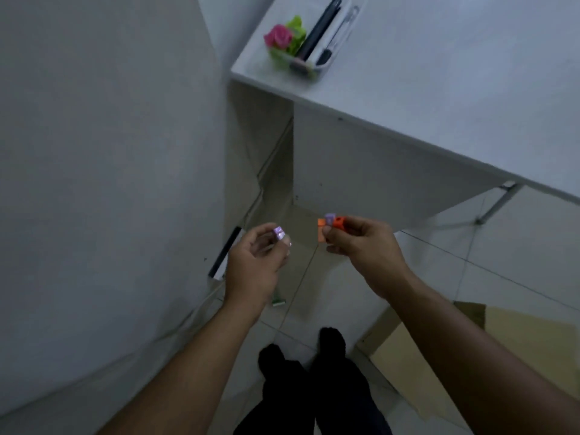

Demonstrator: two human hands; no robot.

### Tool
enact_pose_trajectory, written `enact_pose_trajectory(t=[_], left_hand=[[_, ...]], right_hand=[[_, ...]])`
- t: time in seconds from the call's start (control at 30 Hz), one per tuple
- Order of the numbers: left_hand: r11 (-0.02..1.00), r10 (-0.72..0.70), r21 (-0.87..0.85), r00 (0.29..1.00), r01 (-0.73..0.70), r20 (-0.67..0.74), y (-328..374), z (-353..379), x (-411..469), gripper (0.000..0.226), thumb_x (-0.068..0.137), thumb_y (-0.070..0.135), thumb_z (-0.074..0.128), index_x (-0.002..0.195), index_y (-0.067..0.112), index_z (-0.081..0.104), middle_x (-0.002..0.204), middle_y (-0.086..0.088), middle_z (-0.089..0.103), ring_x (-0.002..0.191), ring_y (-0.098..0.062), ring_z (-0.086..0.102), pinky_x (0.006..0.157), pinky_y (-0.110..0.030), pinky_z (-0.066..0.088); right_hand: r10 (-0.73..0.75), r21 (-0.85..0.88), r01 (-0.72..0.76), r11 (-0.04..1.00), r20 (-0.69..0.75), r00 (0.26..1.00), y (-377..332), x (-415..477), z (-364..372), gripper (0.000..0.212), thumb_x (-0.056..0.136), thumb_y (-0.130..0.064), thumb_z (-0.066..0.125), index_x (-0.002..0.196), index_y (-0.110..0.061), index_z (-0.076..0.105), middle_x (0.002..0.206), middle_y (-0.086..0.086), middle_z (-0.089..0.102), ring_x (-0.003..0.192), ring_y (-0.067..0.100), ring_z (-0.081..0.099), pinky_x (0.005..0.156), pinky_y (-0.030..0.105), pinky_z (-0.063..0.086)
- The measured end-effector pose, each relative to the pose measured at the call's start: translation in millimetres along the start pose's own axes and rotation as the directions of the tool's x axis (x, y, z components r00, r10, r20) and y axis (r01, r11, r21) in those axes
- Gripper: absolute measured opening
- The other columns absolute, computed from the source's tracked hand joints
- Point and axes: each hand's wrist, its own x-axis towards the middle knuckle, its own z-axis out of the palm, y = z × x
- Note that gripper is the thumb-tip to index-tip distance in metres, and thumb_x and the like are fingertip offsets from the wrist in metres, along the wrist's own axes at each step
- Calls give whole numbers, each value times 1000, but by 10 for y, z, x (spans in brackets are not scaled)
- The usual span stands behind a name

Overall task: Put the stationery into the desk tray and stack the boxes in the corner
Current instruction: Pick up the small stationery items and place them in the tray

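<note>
The person stands over the floor (445, 262) beside a white tabletop (439, 73), both hands raised in front of the body and each busy with small stationery. The left hand (254, 265) pinches a little lilac piece (279, 234) between thumb and fingertips. The right hand (361, 249) grips a small orange cluster (333, 227) with another lilac bit (329, 218) on top of it; they may be clips or erasers, but blur makes that hard to say. Holding such tiny things at the fingertips rather than in the palm looks like a way to keep them apart and ready to drop one by one. The clear desk tray (314, 75) sits well apart from the hands, at the near corner of the tabletop. It already holds a pink flower-shaped item (277, 36), something green beside it, a long dark item (320, 26) and a white one (340, 26) lying lengthwise, so the sorting seems partly done. A cardboard box (439, 356) lies on the floor to the person's right, not yet stacked in any corner. A dark flat object (226, 254) leans near the wall, and a small greenish thing (278, 302) lies on the floor just under the left wrist, probably more to gather. The likely next move is a reach up and forward to the tray.
</note>
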Motion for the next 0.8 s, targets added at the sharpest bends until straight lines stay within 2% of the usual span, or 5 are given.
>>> enact_pose_trajectory(t=[0.17,0.33,0.43,0.6,0.8], left_hand=[[999,44,6,996,-45,79,778,66,-168,21,83,1,68,99,15,65,92,-2,71,75,-12,66,73,-26,58],[996,88,11,992,-89,92,1379,198,-113,21,84,0,67,99,14,64,91,-3,71,76,-13,66,73,-26,58],[992,124,18,988,-126,92,1720,349,47,21,84,0,67,99,15,65,89,-1,71,74,-8,67,74,-26,58],[989,146,-19,989,-147,-38,2134,655,418,23,84,2,67,106,7,63,92,-4,70,77,-11,67,72,-25,59],[994,104,56,984,-96,-146,2327,941,839,24,83,1,68,90,23,65,95,-8,68,75,-15,66,70,-26,58]], right_hand=[[-89,7,89,996,-47,995,-777,-158,25,25,85,-3,68,110,-5,68,91,4,70,79,14,67,66,20,58],[-161,15,161,987,-35,986,-1441,-50,-39,19,85,-5,69,103,-13,70,92,7,72,84,18,69,75,30,59],[-194,-6,194,981,-28,981,-1772,161,-107,19,84,-5,69,102,-11,70,94,10,72,82,17,69,75,31,60],[-180,-97,187,978,70,981,-2216,698,-270,22,84,-11,71,107,-9,71,94,7,73,82,16,71,75,29,60],[-107,-271,167,948,225,969,-2705,1460,-366,27,85,-21,71,110,-12,70,96,1,73,89,15,70,76,27,59]])
